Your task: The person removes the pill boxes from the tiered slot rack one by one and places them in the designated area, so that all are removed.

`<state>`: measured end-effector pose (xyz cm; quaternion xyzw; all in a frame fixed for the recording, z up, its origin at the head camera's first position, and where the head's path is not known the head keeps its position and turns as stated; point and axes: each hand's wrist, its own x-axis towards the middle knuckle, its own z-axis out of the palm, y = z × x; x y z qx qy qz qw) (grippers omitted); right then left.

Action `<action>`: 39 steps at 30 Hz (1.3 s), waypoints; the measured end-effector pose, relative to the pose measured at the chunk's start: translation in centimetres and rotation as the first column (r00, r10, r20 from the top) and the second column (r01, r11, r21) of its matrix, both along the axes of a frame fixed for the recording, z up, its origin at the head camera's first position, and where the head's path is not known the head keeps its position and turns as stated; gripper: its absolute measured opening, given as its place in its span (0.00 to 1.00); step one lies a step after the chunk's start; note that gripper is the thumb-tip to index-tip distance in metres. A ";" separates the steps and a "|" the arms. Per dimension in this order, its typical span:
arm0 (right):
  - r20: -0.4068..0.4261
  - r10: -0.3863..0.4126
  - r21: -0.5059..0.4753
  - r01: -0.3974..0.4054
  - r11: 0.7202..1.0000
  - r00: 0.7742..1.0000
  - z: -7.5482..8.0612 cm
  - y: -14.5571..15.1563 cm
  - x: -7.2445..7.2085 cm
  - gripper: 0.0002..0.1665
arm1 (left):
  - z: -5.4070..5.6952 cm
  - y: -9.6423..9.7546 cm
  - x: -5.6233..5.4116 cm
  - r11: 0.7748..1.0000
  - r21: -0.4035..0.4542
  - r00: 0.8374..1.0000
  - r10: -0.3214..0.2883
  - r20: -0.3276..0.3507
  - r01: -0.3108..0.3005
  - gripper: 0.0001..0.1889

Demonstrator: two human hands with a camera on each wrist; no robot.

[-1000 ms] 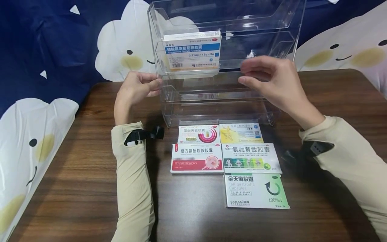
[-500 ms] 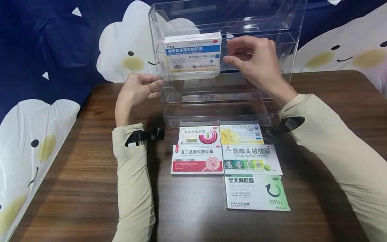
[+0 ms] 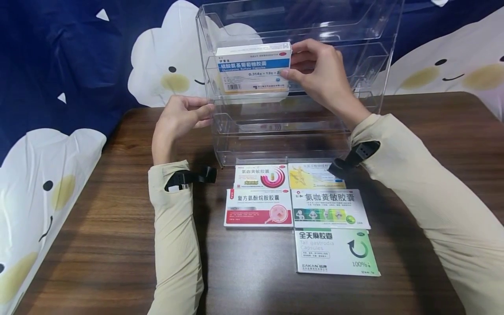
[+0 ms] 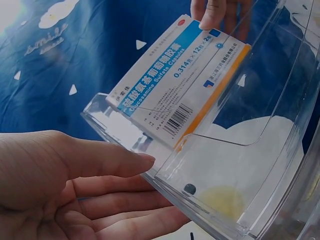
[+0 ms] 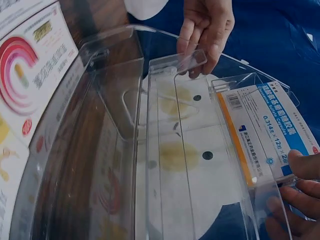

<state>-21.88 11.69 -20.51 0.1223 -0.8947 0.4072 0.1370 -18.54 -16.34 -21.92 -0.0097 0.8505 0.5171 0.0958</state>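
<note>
A white medicine box (image 3: 253, 68) with a blue band and orange lower edge stands in a tier of the clear plastic rack (image 3: 299, 127), toward its left side. At the box's right end my right hand (image 3: 320, 72) pinches it, the thumb on the printed front and the fingers at the end and behind. The thumb also shows on the box (image 4: 170, 75) in the left wrist view. My left hand (image 3: 179, 116) holds the rack's left side edge between thumb and fingers. In the right wrist view, that left hand (image 5: 207, 30) grips the clear side panel.
Several medicine boxes lie flat before the rack: a pink-ringed one (image 3: 260, 176), a yellow one (image 3: 311, 177), a red and white one (image 3: 258, 209), a green-striped one (image 3: 330, 210) and a green and white one (image 3: 336, 253). A cloud-print cloth (image 3: 78, 52) hangs behind the wooden table (image 3: 90, 227).
My right hand has moved left and up, from the rack's right part to the blue-banded box, and now pinches its right end. My left hand stays on the rack's side.
</note>
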 end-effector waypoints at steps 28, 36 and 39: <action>-0.241 0.120 -0.292 -0.190 0.937 0.963 0.7 3.2 0.5 0.15 | 0.0 -0.1 -0.3 1.000 -0.015 1.000 0.002 -0.001 -0.002 0.20; -0.306 0.128 -0.276 -0.216 0.937 0.944 -0.8 4.5 2.2 0.16 | -0.1 -0.1 -0.3 1.000 0.015 1.000 0.013 0.005 -0.013 0.21; -0.307 0.135 -0.303 -0.231 0.925 0.942 -1.7 4.9 3.3 0.17 | -0.1 -0.1 -0.3 1.000 0.013 1.000 0.015 -0.004 -0.015 0.20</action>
